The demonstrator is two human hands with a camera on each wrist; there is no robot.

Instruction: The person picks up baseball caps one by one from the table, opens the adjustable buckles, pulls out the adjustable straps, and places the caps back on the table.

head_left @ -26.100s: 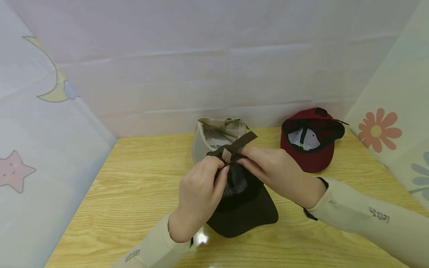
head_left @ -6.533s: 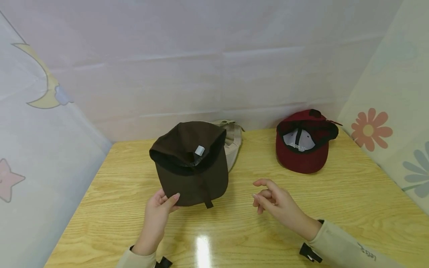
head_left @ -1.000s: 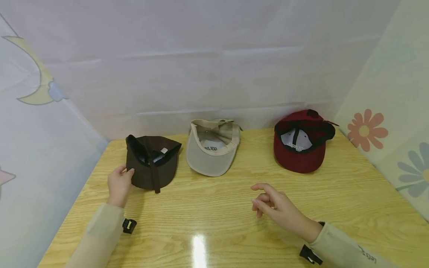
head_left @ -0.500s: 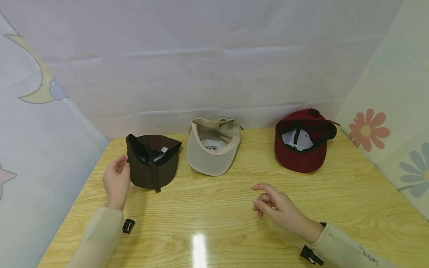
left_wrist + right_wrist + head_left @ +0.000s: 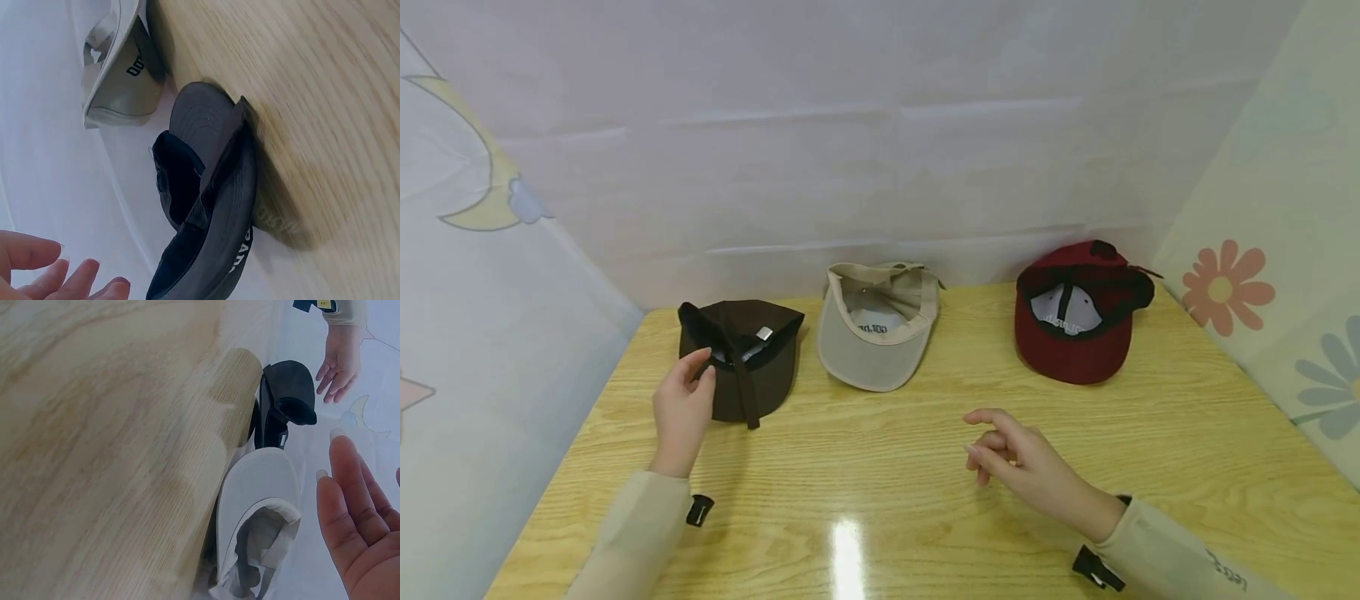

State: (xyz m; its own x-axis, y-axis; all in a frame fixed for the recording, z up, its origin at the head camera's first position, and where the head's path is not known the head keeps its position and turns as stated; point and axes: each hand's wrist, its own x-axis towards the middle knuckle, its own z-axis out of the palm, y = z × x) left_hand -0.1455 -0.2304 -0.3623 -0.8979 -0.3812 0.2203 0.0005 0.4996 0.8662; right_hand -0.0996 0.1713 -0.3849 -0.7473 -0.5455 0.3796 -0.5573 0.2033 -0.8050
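Note:
A dark brown baseball cap (image 5: 771, 387) lies upside down at the table's left, its brim toward the person and a loose strap (image 5: 747, 392) hanging across the brim. My left hand (image 5: 682, 412) hovers over the brim's left side with fingers loosely bent, holding nothing. In the left wrist view, those fingers (image 5: 78, 281) show apart from the cap. My right hand (image 5: 1022, 462) hangs relaxed above the table's right half, also holding nothing. To the right of the brown cap sits an upturned beige cap (image 5: 871, 362) with lettering inside.
A dark red cap (image 5: 1071, 358), likewise upturned, sits at the back right of the wooden table (image 5: 865, 450). A pale cloth backdrop (image 5: 880, 183) rises behind the caps, with patterned side panels left and right. Both sleeves carry black clips near the wrists.
My left hand had set the brown cap down at the left, beside the beige one, and held its brim edge. It has since let go, lifted and shifted right. The right hand stays put.

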